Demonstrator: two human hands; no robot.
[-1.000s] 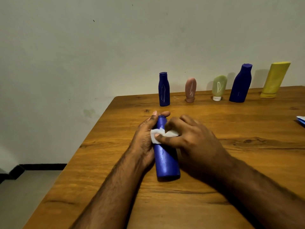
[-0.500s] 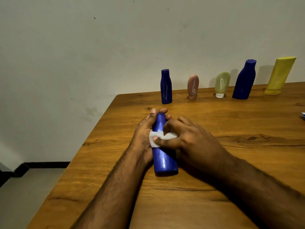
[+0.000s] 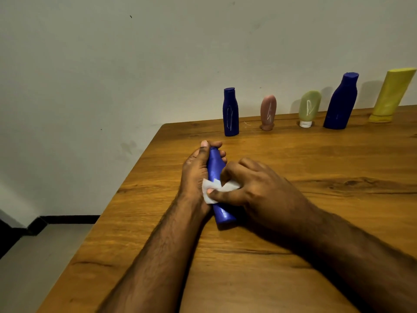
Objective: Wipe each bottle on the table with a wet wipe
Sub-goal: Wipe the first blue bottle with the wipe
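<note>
Progress: wiping is happening on one bottle only; five more bottles are waiting upright along the wall at twelve to two o'clock, and whether any of them is already clean cannot be told.
Left hand (image 3: 197, 170): cradling the cobalt-blue plastic bottle (image 3: 222, 216), fingers curling round its neck and thumb lying along the top.
Bottle in hand: lying cap-away on the brown wooden table (image 3: 293, 256), near the left edge, between both hands.
Right hand (image 3: 255, 190): pinching the small white wet wipe (image 3: 208, 188) under thumb and fingers, pressing it on the bottle's middle.
Waiting row: slim navy plastic bottle (image 3: 230, 111), pink tube (image 3: 268, 112), pale green tube (image 3: 309, 108), large navy bottle (image 3: 341, 101), yellow tube (image 3: 391, 94).
</note>
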